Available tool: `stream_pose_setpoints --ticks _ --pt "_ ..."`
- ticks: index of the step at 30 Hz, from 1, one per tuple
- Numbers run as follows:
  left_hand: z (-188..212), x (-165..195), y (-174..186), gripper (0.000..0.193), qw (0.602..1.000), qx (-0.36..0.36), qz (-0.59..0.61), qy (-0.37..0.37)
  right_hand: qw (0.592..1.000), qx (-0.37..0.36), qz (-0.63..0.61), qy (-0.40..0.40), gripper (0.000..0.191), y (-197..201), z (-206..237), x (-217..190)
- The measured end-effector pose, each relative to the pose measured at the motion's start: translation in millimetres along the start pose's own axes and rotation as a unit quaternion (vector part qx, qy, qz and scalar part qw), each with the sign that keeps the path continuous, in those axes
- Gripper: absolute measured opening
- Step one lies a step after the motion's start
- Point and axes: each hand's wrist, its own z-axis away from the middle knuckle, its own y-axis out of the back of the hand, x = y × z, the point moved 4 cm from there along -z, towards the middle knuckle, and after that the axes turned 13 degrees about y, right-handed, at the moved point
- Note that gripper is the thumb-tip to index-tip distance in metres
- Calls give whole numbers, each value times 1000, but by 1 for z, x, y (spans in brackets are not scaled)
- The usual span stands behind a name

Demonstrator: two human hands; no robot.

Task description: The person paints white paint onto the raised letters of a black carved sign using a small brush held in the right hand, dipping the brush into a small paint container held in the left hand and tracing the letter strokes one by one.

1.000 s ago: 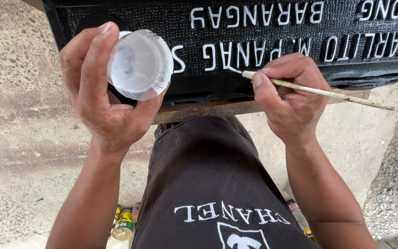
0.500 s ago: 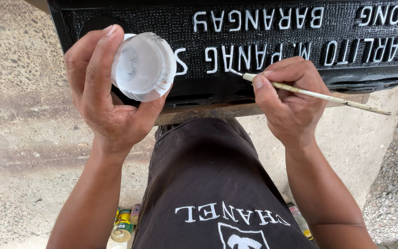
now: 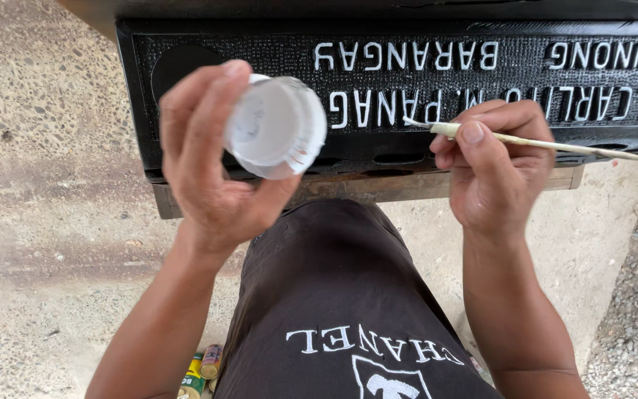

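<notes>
Left hand (image 3: 212, 170) grips a small white cup (image 3: 276, 127); right hand (image 3: 498, 166) pinches a thin brush (image 3: 533, 141), tip touching the black lettered plaque (image 3: 275, 52).

Both hands (image 3: 219, 166) (image 3: 496, 166) raised, fingers curled

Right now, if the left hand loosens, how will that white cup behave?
The cup looks like thin plastic, so probably light and easy to squash. It lies tilted on its side between the left hand's fingertips, so it could slip out. Being round, it would likely roll once down, and any paint inside may spill.
</notes>
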Motion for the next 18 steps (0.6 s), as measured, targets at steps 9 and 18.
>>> stream_pose_setpoints --ticks 9,18 --pt "9 48 -29 72 993 -95 -10 65 898 -209 378 89 13 -49 -29 -98" --pt "7 69 -33 76 990 -131 -31 40 842 -256 474 42 15 -96 -42 -115"
